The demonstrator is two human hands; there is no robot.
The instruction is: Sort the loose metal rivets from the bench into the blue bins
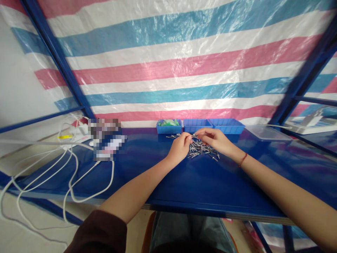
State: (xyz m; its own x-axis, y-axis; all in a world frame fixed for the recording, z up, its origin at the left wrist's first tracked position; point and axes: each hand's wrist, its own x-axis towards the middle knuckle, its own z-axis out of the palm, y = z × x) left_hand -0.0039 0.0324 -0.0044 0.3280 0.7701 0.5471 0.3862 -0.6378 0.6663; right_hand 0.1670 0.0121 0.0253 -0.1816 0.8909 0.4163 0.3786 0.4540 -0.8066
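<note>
A loose pile of silvery pop rivets [200,149], thin pins with thicker heads, lies on the blue tabletop [168,182]. My left hand [180,144] is at the pile's left side, its fingers curled in and the thumb pressed against the index finger. My right hand [214,140] reaches over the pile from the right, with bent fingers and the thumb closed toward the forefinger. The fingertips of both hands nearly meet above the rivets. Whatever is pinched in either hand is too small or hidden to make out. A few rivets lie apart, behind my left hand.
Along the back stand a blue bin [169,127] with green and clear plastic inside and two more blue bins [198,124] [226,125]. A clear lid [268,133] lies to their right. White cables [76,175] and a power strip [75,140] crowd the left, beside a blurred patch.
</note>
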